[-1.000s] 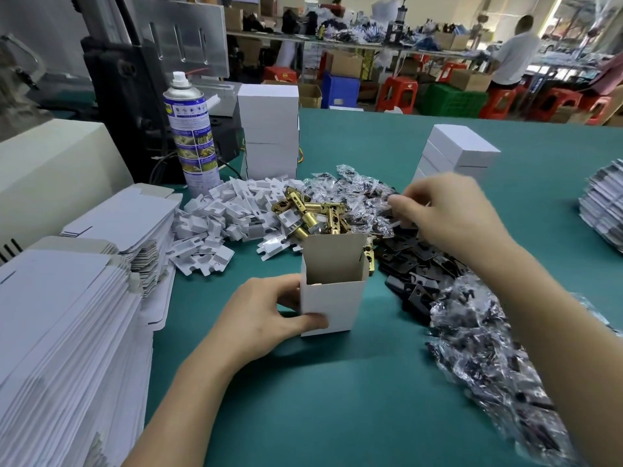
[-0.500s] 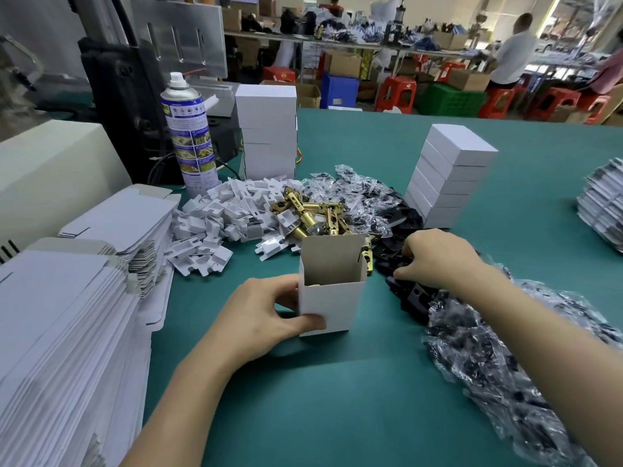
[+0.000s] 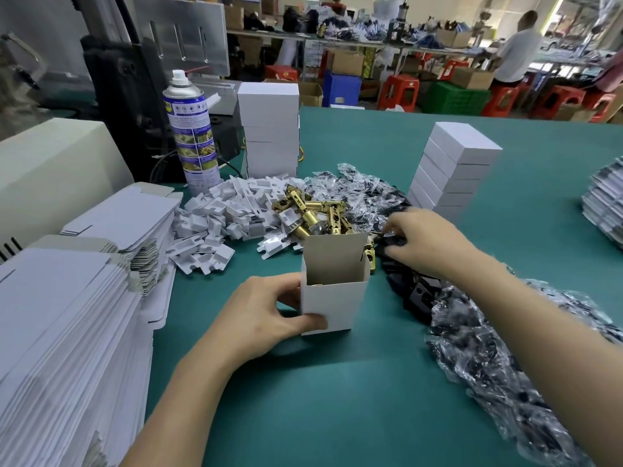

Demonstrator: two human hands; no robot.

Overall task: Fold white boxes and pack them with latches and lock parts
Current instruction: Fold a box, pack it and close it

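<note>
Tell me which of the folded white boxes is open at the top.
The upright box gripped by the left hand, its top flap standing up. The left stack and right stack behind it hold only closed boxes.

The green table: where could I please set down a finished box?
Bare mat lies near you, between the flat cartons and the plastic bags, and farther off between the left box stack and right box stack. Behind the open box, the inserts, latches and black parts crowd it.

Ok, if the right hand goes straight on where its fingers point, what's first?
Probably the brass latches behind the open box; the right hand points left toward them, depth unclear.
</note>
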